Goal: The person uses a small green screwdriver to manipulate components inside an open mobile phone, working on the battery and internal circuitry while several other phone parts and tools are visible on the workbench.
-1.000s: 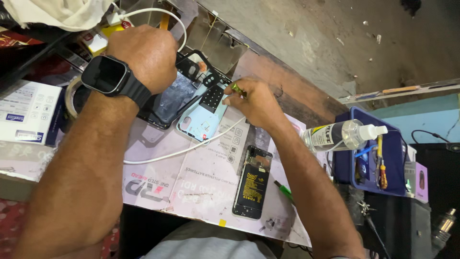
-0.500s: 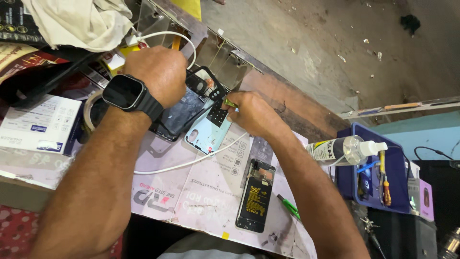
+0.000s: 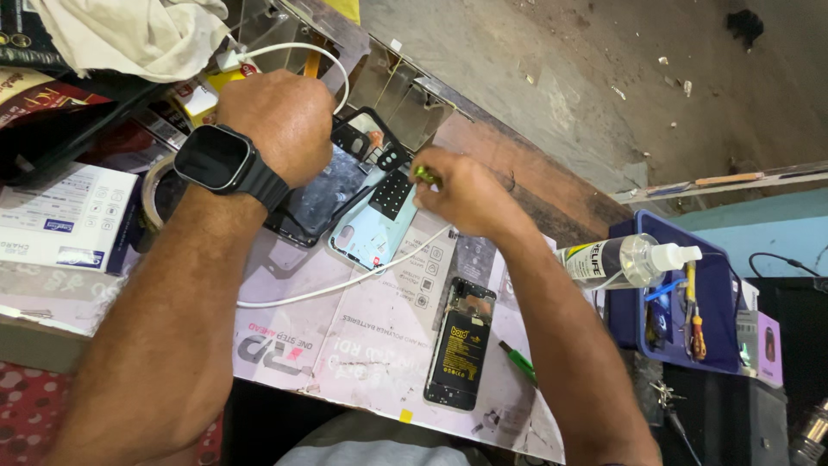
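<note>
My left hand [image 3: 278, 121], with a black smartwatch [image 3: 216, 160] on its wrist, presses down on a dark phone [image 3: 323, 197] lying on the paper-covered bench. A light blue phone back cover [image 3: 369, 235] with a black camera panel lies right beside it. My right hand [image 3: 466, 194] is closed around a small green-handled tool [image 3: 423, 174] whose tip meets the top of the blue cover. Below them lies an opened phone [image 3: 457, 352] showing its black battery.
A white cable [image 3: 336, 283] crosses the printed paper sheet [image 3: 345, 345]. A clear spray bottle [image 3: 617, 261] lies against a blue tool tray [image 3: 711, 311] holding screwdrivers. A green tool [image 3: 519, 362], a tape roll [image 3: 155, 194], boxes [image 3: 60, 216] and a white cloth [image 3: 129, 34] lie around.
The view has shifted slightly, so the bench sits lower and further right in the frame. Both hands have stayed on the phones, with the right hand still working the green tool at the blue cover.
</note>
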